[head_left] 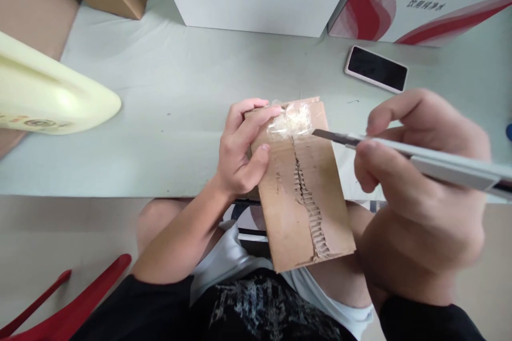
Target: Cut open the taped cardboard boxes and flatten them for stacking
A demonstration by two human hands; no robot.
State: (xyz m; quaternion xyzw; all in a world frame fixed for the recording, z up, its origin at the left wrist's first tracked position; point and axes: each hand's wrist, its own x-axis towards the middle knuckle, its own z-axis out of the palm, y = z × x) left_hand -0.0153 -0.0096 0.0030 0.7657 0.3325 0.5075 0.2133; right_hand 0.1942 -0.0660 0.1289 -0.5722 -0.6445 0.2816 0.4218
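**Brown cardboard box in L hand, knife in R hand**

Box juts past near edge of counter, over lap. L hand clamped on its far-L part, fingertip at clear tape. R hand clamped on knife, blade tip by tape's R edge; can't tell if touching. Phone well back from counter's near edge, R side, nr red/white box.

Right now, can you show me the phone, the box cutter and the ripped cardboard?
Phone [377,68], head view: its dark screen.
Box cutter [336,137], head view: its blade.
Ripped cardboard [287,218], head view: flat brown face, beside the rip.
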